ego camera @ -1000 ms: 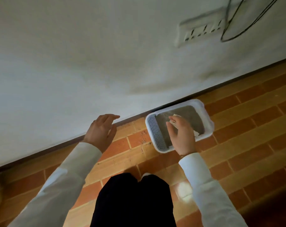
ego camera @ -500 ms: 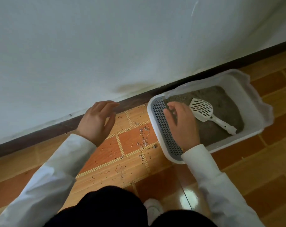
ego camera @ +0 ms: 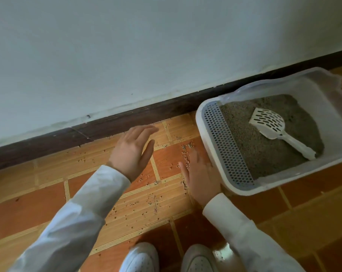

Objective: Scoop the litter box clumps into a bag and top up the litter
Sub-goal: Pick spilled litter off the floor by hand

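Litter box (ego camera: pixel 209 154) sits on the floor (ego camera: pixel 48 205) just right of the right hand (ego camera: pixel 200 173), which lies flat, fingers spread and empty, among scattered grains (ego camera: pixel 185 152). Beyond that hand, inside the box, a white scoop (ego camera: pixel 272 126) rests on the grey litter (ego camera: pixel 254 154), untouched. Left of it the left hand (ego camera: pixel 133 150) hovers flat and empty over the tiles, near the dark skirting (ego camera: pixel 68 134).

Scoop (ego camera: pixel 272 127) in litter box (ego camera: pixel 211 185), against wall (ego camera: pixel 146 46).
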Demonstrator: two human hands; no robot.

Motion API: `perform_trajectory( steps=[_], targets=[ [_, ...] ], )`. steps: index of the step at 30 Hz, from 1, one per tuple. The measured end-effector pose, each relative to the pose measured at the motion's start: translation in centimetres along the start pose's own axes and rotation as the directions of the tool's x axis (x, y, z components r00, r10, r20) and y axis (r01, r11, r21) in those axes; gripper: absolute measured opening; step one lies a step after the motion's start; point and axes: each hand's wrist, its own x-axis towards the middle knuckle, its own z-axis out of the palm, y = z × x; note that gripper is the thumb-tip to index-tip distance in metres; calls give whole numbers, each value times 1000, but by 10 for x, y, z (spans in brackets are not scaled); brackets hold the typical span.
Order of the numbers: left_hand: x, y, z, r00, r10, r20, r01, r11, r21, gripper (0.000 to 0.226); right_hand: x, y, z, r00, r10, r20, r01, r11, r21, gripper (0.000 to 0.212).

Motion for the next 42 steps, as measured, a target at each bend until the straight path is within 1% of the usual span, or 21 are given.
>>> perform_trajectory(
  steps=[3,5,7,8,9,10,11,12,13,14,15,20,22,24,27,30,32,34,37,39,42],
  targets=[
    [-13,2,10,996,-86,-13,85,994,-67,31,-2,-4,27,999,29,-21,-32,992,-121,49],
    [-20,6,16,982,-182,-40,172,969,-180,29,0,-5,37,996,63,-58,-72,981,-182,52],
    [-27,10,21,951,-304,-47,276,911,-308,30,2,-6,43,994,78,-83,-95,968,-231,51],
    [-29,12,24,920,-392,-17,347,834,-428,31,5,-6,45,993,75,-96,-98,961,-258,49],
    [-29,14,27,865,-498,61,428,669,-608,33,7,-5,48,993,65,-102,-92,953,-289,46],
    [-28,18,27,791,-582,190,475,387,-791,34,9,-4,50,994,46,-102,-76,945,-318,40],
    [-26,21,28,716,-612,337,471,67,-880,35,11,-4,53,995,22,-101,-56,935,-350,32],
    [-24,22,28,659,-596,459,432,-200,-880,37,12,-3,55,995,-5,-104,-35,924,-381,24],
    [-24,22,28,629,-564,535,393,-363,-845,39,13,-2,57,994,-28,-106,-17,913,-407,17],
    [-24,22,29,615,-538,576,362,-457,-813,40,13,-1,58,993,-45,-108,-5,906,-424,12],
    [-25,22,29,612,-520,596,340,-507,-792,40,14,-1,59,992,-57,-111,4,902,-432,10],
    [-32,16,39,573,-506,645,295,-607,-738,41,13,-5,58,988,-76,-133,14,910,-413,14],
    [-34,15,45,554,-499,667,305,-623,-720,42,12,-11,52,983,-70,-169,3,931,-366,17],
    [-36,17,51,539,-472,697,326,-647,-690,42,9,-22,41,968,-73,-242,-4,952,-307,20],
    [-37,22,59,522,-410,748,368,-683,-631,43,2,-47,23,934,-143,-327,82,978,-192,25],
    [-37,24,62,514,-352,782,383,-721,-577,44,-4,-63,13,924,-210,-320,174,975,-138,28],
    [-36,21,60,524,-343,780,344,-752,-562,43,2,-57,13,948,-145,-284,137,989,-47,28],
    [-35,17,56,543,-345,766,288,-780,-556,42,15,-40,15,971,-17,-236,24,999,26,31],
    [-35,8,50,557,-354,751,239,-798,-553,42,35,-18,23,969,105,-221,-132,985,-111,38],
    [-35,4,48,557,-359,749,221,-805,-550,42,44,-14,30,973,120,-198,-160,967,-198,40],
    [-36,4,44,559,-359,747,194,-819,-539,42,51,-15,42,980,136,-147,-168,958,-231,41]
  ],
)
